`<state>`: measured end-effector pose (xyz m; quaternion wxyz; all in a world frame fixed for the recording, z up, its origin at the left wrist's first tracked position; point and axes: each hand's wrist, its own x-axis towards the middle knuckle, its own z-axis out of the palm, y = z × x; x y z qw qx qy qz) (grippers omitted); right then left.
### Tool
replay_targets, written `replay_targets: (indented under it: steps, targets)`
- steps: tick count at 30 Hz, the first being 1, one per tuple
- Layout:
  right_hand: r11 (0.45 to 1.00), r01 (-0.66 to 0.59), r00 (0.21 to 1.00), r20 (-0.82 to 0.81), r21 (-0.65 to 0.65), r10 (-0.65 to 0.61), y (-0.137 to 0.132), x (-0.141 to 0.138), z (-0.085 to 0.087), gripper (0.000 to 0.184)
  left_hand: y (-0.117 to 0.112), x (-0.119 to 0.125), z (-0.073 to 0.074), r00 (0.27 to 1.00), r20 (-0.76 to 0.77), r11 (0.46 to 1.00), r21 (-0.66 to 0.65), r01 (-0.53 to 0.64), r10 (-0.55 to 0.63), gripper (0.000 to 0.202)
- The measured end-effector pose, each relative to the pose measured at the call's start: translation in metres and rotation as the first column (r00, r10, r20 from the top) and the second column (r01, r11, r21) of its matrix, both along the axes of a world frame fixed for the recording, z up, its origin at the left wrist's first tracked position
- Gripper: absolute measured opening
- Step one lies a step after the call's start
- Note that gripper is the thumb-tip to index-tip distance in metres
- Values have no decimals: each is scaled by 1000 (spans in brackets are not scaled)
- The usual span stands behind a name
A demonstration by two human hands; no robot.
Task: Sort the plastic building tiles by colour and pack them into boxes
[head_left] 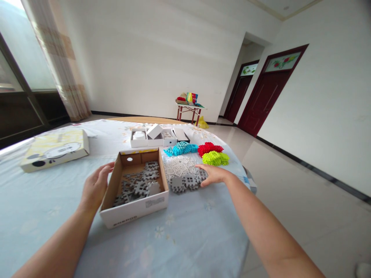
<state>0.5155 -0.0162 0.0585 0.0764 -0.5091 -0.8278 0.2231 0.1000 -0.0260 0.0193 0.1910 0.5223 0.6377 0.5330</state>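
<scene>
An open cardboard box (135, 213) with white outer walls stands in front of me, holding several grey interlocking plastic pieces (140, 187). My left hand (97, 185) rests against the outside of its left wall, fingers extended and partly hidden. To the right of the box, more grey toothed pieces (185, 182) lie in a group on the cloth. My right hand (213, 174) is at their right end, thumb and fingers apart around the outermost pieces. White lattice-like pieces (179, 166) are spread just behind the grey ones.
Blue (181, 148), red (210, 148) and lime-green (216, 158) heaps of pieces lie farther back. Small white boxes (155, 141) stand behind the cardboard box. A flat yellow-white box (58, 150) lies at left. The tablecloth (185, 239) hangs over the table's right edge.
</scene>
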Motion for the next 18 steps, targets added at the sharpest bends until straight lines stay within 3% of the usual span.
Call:
replay_targets:
  steps: [6,14,18]
  targets:
    - [999,-3,999,50,42,1,0,3,0,78,-4,4,6,1000,-5,999,30,28,-28,52]
    - [996,19,1000,21,86,-20,1,4,-8,77,-6,0,8,982,96,986,-9,164,-162,64]
    - [992,54,998,24,118,-57,-2,1,-7,75,-4,-2,8,994,12,994,4,109,-109,59]
